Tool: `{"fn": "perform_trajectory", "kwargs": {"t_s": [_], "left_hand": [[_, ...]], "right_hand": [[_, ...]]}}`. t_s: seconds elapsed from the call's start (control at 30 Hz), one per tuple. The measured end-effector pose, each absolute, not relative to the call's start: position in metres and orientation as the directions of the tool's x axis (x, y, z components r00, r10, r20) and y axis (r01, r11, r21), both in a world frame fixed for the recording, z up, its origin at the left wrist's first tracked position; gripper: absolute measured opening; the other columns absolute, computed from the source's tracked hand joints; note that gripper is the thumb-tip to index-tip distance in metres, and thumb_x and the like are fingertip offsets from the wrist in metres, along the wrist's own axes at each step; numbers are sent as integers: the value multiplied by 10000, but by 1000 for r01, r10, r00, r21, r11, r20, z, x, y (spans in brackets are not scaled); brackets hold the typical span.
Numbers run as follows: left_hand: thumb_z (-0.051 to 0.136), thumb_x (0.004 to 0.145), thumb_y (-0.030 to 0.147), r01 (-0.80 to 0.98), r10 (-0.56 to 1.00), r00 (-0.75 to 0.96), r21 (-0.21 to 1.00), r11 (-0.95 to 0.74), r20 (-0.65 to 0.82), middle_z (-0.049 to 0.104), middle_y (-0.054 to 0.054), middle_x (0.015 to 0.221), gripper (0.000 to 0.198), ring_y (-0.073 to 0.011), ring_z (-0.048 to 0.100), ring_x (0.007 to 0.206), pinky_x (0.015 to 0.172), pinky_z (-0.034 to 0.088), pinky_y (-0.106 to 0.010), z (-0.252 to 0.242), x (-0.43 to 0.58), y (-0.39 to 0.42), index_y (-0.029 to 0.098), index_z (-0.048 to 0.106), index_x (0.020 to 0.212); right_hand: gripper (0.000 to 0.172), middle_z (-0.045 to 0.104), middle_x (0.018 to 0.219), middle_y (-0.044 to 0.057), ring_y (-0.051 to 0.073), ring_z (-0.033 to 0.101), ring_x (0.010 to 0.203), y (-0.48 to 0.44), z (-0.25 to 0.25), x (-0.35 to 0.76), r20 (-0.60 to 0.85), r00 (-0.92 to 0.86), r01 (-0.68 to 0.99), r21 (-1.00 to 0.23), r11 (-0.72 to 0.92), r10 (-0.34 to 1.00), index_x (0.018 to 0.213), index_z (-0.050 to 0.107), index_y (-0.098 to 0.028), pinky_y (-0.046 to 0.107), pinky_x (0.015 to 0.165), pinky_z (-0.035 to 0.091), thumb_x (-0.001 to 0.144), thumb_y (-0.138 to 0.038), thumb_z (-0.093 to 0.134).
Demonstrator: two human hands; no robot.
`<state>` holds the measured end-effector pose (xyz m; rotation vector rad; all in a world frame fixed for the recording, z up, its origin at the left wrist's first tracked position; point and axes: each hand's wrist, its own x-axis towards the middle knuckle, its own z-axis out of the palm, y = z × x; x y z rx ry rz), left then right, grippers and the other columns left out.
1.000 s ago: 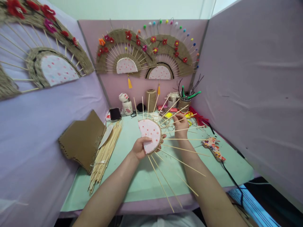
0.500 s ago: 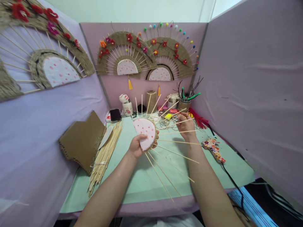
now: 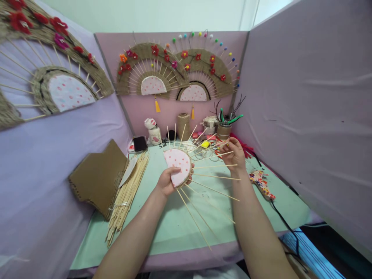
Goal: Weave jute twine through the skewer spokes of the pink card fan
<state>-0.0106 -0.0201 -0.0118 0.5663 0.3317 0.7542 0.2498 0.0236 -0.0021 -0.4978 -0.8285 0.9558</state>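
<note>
My left hand (image 3: 167,182) grips a pink dotted half-round fan base (image 3: 178,166) edged with twine, held upright over the green table mat (image 3: 174,221). Several thin bamboo sticks (image 3: 215,176) fan out from its rim. My right hand (image 3: 236,153) is out at the sticks' far ends, fingers pinched on jute twine (image 3: 203,153) that runs among the upper sticks toward the base.
A bundle of bamboo sticks (image 3: 128,193) and cut cardboard (image 3: 97,176) lie at left. A jute spool (image 3: 183,123), mug (image 3: 155,135), phone (image 3: 140,143) and tool cup (image 3: 223,130) stand at the back. A patterned glue gun (image 3: 260,182) lies at right. Finished fans (image 3: 151,69) hang on the walls.
The fan base has shifted slightly left and away. My right hand has moved right and outward along the sticks, drawing the twine.
</note>
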Motion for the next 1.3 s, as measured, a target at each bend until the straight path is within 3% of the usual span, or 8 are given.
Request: {"fn": "perform_trajectory", "kwargs": {"t_s": [0.2, 0.33, 0.57, 0.77, 0.93, 1.13, 1.2, 1.3], "left_hand": [[455, 717, 113, -518, 698, 711, 612, 598, -82, 660, -160, 975, 442, -214, 634, 871, 749, 473, -321, -11, -10, -21, 68, 533, 1150], [469, 695, 103, -510, 691, 716, 601, 616, -100, 661, -161, 962, 469, -209, 635, 861, 752, 472, -317, -7, -8, -25, 63, 517, 1159], [485, 699, 126, -459, 638, 765, 620, 636, -88, 661, -175, 956, 463, -210, 641, 836, 713, 492, -306, -7, -8, -29, 32, 534, 1150], [521, 693, 144, -386, 557, 829, 667, 637, -52, 643, -213, 1075, 479, -253, 650, 883, 673, 519, -316, -17, 1, -39, 45, 551, 1161], [557, 678, 140, -342, 483, 874, 655, 674, -41, 651, -218, 1062, 583, -285, 646, 930, 665, 528, -314, -20, 11, -46, 59, 492, 1252], [495, 796, 462, -421, 557, 828, 581, 696, -67, 654, -220, 1051, 559, -305, 657, 874, 615, 531, -369, -15, 4, -40, 66, 548, 1187], [501, 809, 424, -471, 640, 758, 576, 668, -123, 680, -197, 984, 475, -286, 668, 833, 651, 529, -381, -16, 3, -35, 64, 590, 1106], [549, 787, 229, -559, 778, 588, 584, 588, -220, 715, -132, 824, 242, -221, 682, 749, 725, 522, -336, -19, 2, -30, 72, 640, 947]], "right_hand": [[224, 447, 611, -57, 82, 390, 528, 23, 2, 253, 403, 355, -500, -681, 535, 844, 798, 582, -262, 228, 492, 334, 611, -249, 706], [250, 500, 652, -53, 80, 428, 541, 22, 2, 256, 387, 368, -478, -702, 529, 846, 809, 582, -259, 226, 494, 350, 601, -246, 719], [265, 575, 673, -48, 75, 473, 540, 31, -9, 253, 252, 300, -506, -776, 377, 920, 767, 576, -227, 219, 492, 370, 569, -254, 750], [316, 533, 548, -50, 70, 420, 452, 44, -27, 212, 191, 366, -342, -883, 322, 911, 685, 569, -182, 211, 418, 314, 502, -330, 780], [301, 581, 590, -11, 107, 483, 514, 43, -33, 192, 294, 405, -110, -924, 365, 866, 689, 592, -173, 244, 465, 376, 544, -384, 752], [272, 566, 578, -19, 109, 479, 524, 42, -34, 196, 268, 439, -112, -931, 348, 858, 689, 592, -171, 250, 488, 380, 569, -367, 738], [267, 555, 566, -24, 105, 466, 517, 42, -33, 196, 264, 435, -101, -936, 338, 861, 688, 598, -166, 247, 488, 371, 570, -360, 738], [270, 552, 571, -26, 97, 449, 510, 41, -32, 195, 257, 419, -110, -938, 330, 871, 692, 601, -163, 243, 487, 358, 566, -355, 743]]}}
